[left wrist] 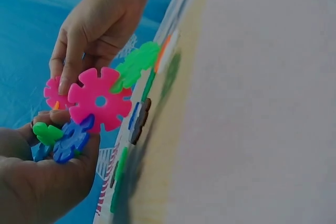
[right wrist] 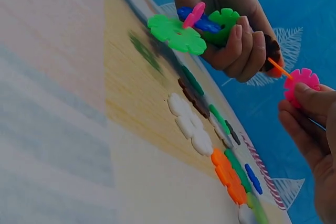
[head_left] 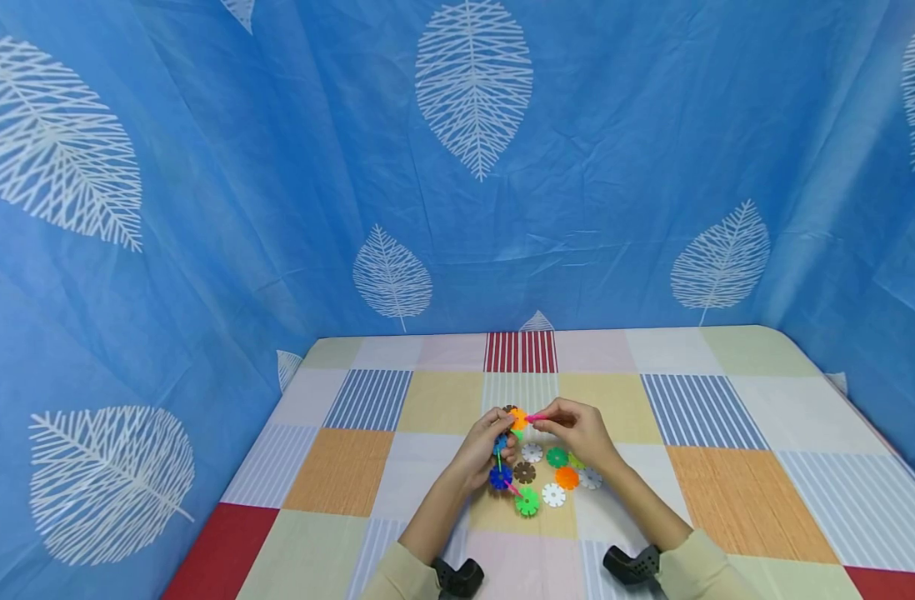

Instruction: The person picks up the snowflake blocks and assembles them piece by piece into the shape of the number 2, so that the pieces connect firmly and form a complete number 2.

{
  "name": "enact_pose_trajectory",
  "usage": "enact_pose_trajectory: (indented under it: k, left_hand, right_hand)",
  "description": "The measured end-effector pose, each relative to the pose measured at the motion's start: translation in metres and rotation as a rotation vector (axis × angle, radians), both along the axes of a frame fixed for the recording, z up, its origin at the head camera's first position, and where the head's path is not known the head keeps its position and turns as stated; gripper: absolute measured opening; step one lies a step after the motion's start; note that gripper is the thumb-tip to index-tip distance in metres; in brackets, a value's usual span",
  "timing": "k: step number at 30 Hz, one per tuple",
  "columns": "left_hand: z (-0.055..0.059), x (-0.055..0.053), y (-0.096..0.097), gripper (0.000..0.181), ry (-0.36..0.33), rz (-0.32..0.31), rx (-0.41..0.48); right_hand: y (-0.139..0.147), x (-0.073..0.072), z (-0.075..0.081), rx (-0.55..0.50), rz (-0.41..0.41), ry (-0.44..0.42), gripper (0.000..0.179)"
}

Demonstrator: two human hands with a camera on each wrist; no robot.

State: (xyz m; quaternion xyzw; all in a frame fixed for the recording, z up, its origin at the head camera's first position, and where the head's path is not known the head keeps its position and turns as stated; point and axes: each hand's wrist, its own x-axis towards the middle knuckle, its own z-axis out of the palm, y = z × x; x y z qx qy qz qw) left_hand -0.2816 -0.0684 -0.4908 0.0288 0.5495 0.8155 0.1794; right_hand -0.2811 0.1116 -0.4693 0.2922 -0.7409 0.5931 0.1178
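Note:
Notched plastic snowflake discs are joined edge to edge into a chain. My left hand holds this chain with its fingers curled round the middle. From that hand hang a dark blue disc, a pink disc and a bright green disc. At the chain's upper end an orange disc sticks out past the left fingertips, beside a brown disc. My right hand pinches another pink disc between thumb and fingers, its edge meeting the orange disc. Left fingers partly hide the chain's middle.
Loose discs lie on the patchwork tablecloth below the hands: a brown disc, a white disc, an orange loose disc, a green loose disc and several others. A blue leaf-patterned curtain surrounds the table's back and sides.

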Motion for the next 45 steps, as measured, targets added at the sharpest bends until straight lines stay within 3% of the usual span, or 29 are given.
enact_pose_trajectory:
  k: [7,15,19,25,28,32,37,41,45]
  left_hand:
    - [0.004,0.002,0.0,0.017,0.01,-0.058,0.014]
    - [0.005,0.0,-0.003,0.015,-0.003,-0.038,-0.011]
    - [0.003,-0.001,-0.004,0.01,0.003,-0.013,-0.017]
    - [-0.002,-0.005,-0.008,0.008,-0.031,0.018,-0.015]
    - [-0.004,-0.006,-0.009,0.009,-0.05,0.022,-0.017]
    - [-0.006,-0.007,-0.01,0.012,-0.049,0.016,-0.017]
    - [-0.008,-0.007,-0.01,0.015,-0.028,0.006,-0.006]
    - [-0.009,-0.006,-0.009,0.028,-0.032,0.004,-0.019]
    - [-0.009,-0.005,-0.007,0.03,-0.045,0.011,-0.021]
  right_hand:
    - [-0.003,0.006,0.005,0.038,-0.061,0.086,0.007]
    - [0.003,0.006,0.004,0.106,-0.056,0.074,0.013]
    - [0.024,-0.004,-0.012,0.142,-0.052,0.0,0.026]
    - [0.064,-0.015,-0.038,0.238,-0.154,-0.092,0.023]
    - [0.079,-0.015,-0.045,0.335,-0.181,-0.064,0.024]
    - [0.093,-0.012,-0.048,0.46,-0.151,-0.012,0.03]
    - [0.1,-0.011,-0.047,0.518,-0.114,-0.035,0.028]
    - [0.094,-0.011,-0.044,0.462,-0.156,-0.123,0.022]
    - [0.073,-0.007,-0.034,0.218,-0.139,-0.232,0.019]
